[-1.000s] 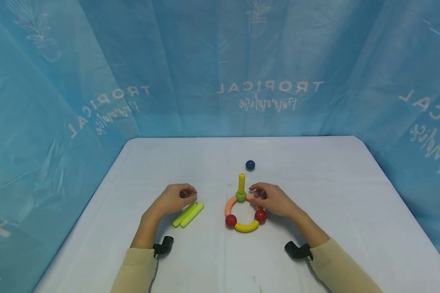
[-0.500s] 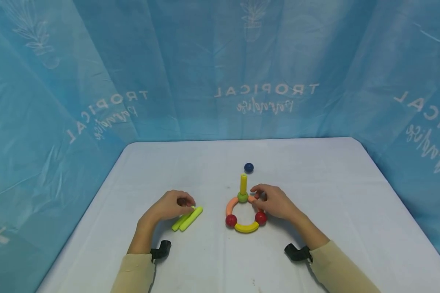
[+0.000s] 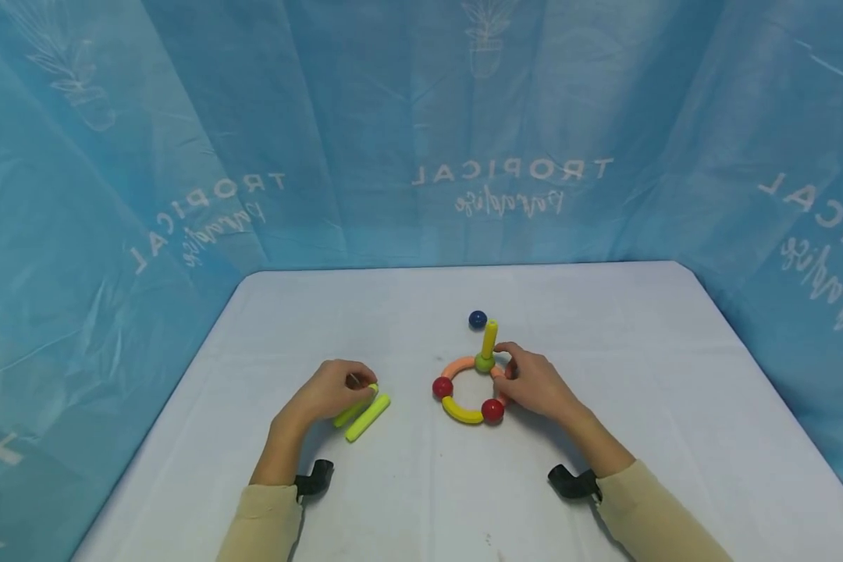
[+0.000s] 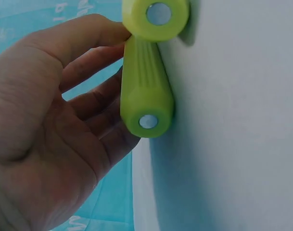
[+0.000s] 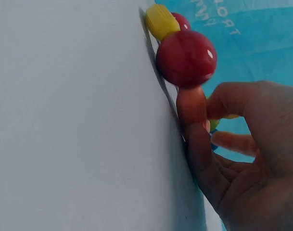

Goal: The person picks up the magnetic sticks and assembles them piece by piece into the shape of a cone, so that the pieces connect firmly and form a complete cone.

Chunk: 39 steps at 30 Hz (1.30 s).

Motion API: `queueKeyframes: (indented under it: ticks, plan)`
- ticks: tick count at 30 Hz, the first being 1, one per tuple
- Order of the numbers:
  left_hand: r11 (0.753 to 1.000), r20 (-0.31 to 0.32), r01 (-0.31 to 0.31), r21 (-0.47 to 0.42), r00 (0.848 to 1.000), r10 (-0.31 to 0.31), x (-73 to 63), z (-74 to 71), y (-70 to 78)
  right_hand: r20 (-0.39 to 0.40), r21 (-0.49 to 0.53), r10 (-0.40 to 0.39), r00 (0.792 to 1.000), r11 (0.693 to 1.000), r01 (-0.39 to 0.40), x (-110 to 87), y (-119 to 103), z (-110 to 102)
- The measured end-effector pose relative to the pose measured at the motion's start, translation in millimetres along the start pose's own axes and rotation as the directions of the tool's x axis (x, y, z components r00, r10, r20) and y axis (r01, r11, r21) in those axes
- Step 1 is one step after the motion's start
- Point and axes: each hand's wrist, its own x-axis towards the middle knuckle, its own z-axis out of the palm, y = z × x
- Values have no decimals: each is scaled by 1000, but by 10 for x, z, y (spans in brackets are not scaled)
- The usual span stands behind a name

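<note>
My left hand (image 3: 329, 393) pinches one of two yellow-green sticks (image 4: 147, 94) between thumb and fingers; a pale metal disc shows in its end. Right beside it lies the other yellow-green stick (image 3: 368, 419). With thumb and fingertips, my right hand (image 3: 534, 381) grips an orange curved stick (image 5: 191, 107), part of a ring on the table. The ring also has another orange curve (image 3: 457, 367), a yellow curved stick (image 3: 461, 413), a green ball (image 3: 485, 364) and two red balls, one left (image 3: 442, 388), one near me (image 3: 492, 410). A straight yellow stick (image 3: 489, 340) rises from the green ball.
Just beyond the ring, a dark blue ball (image 3: 478, 319) sits on the white-covered table (image 3: 407, 499). A blue printed curtain (image 3: 365, 156) hangs along the back and both sides. Each wrist wears a black camera mount, left (image 3: 314, 478) and right (image 3: 570, 481).
In my right hand's grip the ring has turned clockwise and shifted slightly away from me. My left hand has taken hold of the left yellow-green stick, and a gap now separates the two sticks.
</note>
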Motion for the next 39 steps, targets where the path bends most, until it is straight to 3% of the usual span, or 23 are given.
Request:
queueKeyframes:
  ticks: [6, 16, 39]
  plan:
    - [999, -24, 45, 23, 999, -44, 4, -1, 25, 52, 2, -7, 999, 1000, 7, 6, 2, -15]
    - [999, -40, 34, 31, 999, -32, 4, -16, 83, 53, 14, -25, 998, 1000, 24, 12, 59, -16]
    - [989, -128, -105, -104, 988, 91, 30, -246, 276, 48, 97, -15, 999, 995, 10, 31, 43, -5]
